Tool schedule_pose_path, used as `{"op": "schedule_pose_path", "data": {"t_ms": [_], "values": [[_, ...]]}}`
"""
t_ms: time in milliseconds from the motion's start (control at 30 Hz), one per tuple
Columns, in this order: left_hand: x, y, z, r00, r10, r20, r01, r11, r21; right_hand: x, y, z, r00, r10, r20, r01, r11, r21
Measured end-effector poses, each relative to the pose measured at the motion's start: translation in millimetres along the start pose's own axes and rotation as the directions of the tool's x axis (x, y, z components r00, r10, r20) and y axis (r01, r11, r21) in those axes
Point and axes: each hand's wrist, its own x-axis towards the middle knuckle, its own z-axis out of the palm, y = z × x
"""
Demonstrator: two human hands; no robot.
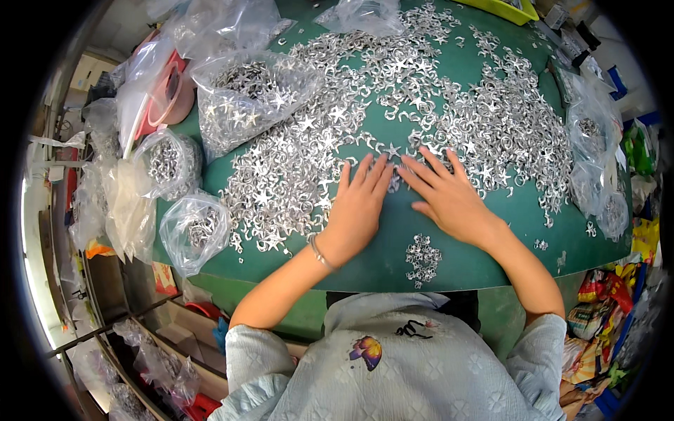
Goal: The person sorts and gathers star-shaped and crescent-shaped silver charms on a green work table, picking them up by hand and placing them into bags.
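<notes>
Small silver metal pieces, shaped like stars and crescents, lie spread over the green tabletop (351, 270). My left hand (358, 203) rests palm down at the inner edge of the left heap (288, 168), fingers stretched out. Facing it, my right hand (453, 196) lies flat with fingers spread at the near edge of the right heap (512, 119). A silver star (392, 150) sits between the fingertips of both hands. Whatever lies under the palms is hidden. Nearer my body is a small separate cluster of tiny silver pieces (423, 261).
Clear plastic bags of metal pieces stand at the left, a large one (249, 98) and a smaller one (196, 231). Behind them is a pink tub (175, 95). More bags (593, 140) line the right edge. A yellow-green tray (502, 8) stands at the far side.
</notes>
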Motion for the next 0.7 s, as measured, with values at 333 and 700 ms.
{"op": "schedule_pose_path", "data": {"t_ms": [333, 700], "values": [[-34, 19, -15, 0.998, 0.057, 0.036, -0.051, 0.986, -0.161, -23, 4, -10, 0.98, 0.096, -0.172, -0.092, 0.995, 0.028], [-36, 6, -18, 0.998, -0.032, -0.058, 0.024, 0.99, -0.14, -12, -8, -9, 0.983, 0.123, -0.139, -0.132, 0.989, -0.062]]}}
